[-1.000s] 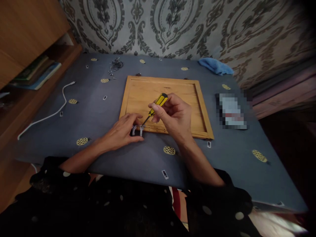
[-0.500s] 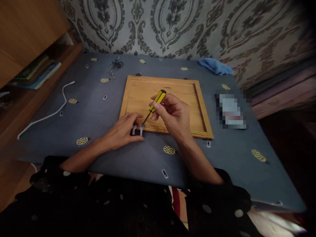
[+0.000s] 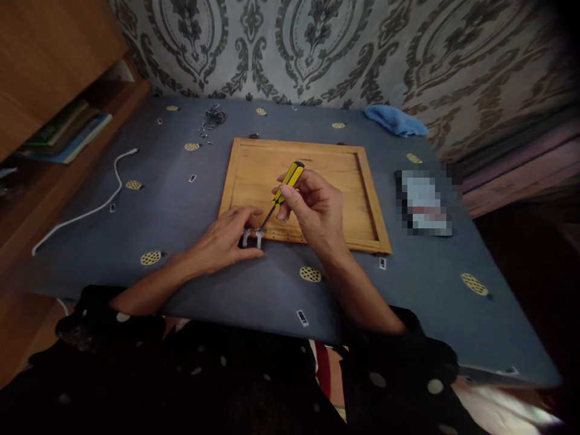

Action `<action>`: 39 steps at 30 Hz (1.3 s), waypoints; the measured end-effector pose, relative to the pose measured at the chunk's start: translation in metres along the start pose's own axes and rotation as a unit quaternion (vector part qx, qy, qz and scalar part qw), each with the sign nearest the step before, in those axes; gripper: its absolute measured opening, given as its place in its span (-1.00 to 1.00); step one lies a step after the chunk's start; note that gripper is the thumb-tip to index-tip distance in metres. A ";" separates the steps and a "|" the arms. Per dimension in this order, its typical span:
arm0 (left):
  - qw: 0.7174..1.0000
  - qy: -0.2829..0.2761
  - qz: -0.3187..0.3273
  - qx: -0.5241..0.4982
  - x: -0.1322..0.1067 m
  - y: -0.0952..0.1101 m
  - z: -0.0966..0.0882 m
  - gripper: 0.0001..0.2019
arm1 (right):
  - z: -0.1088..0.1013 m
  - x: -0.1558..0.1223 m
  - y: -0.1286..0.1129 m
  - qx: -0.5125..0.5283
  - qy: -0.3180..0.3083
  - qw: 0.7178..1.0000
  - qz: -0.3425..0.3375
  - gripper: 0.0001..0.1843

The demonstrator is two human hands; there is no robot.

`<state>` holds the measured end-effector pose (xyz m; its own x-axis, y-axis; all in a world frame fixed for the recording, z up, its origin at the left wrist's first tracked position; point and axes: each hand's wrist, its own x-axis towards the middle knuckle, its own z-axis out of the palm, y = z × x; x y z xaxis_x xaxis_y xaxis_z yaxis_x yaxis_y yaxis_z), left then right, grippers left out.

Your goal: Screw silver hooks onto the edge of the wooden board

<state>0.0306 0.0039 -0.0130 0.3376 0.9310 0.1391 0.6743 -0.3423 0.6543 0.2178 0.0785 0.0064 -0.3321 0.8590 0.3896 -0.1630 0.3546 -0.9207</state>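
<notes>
Now the right hand [image 3: 319, 210] pinches a yellow-and-black screwdriver [image 3: 291, 176], tip at the small silvery bracket [image 3: 260, 238] edging the light-brown framed wooden panel [image 3: 265, 172], left hand's [image 3: 223, 238] fingers spread around it, seemingly for steadiness.

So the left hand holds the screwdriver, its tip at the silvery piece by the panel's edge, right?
Wrong hand: the head view shows the right hand holding the screwdriver. Its tip is at the silvery piece by the edge of the panel.
</notes>
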 end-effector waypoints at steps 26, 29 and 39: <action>1.000 0.019 -0.006 -0.016 -0.001 -0.007 0.005 -0.36 | 0.000 -0.003 -0.013 0.017 -0.044 0.999 0.024 -0.59; 1.000 0.012 -0.005 -0.013 -0.001 -0.006 0.004 -0.38 | -0.004 -0.002 -0.014 0.014 -0.068 0.997 0.027 -0.61; 1.000 0.008 0.002 -0.009 -0.001 -0.006 0.004 -0.37 | 0.002 -0.006 -0.012 -0.018 -0.044 0.999 0.019 -0.65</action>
<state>0.0284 0.0046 -0.0202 0.3295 0.9315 0.1540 0.6610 -0.3440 0.6669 0.2201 0.0684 0.0154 -0.4175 0.8375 0.3526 -0.1159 0.3358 -0.9348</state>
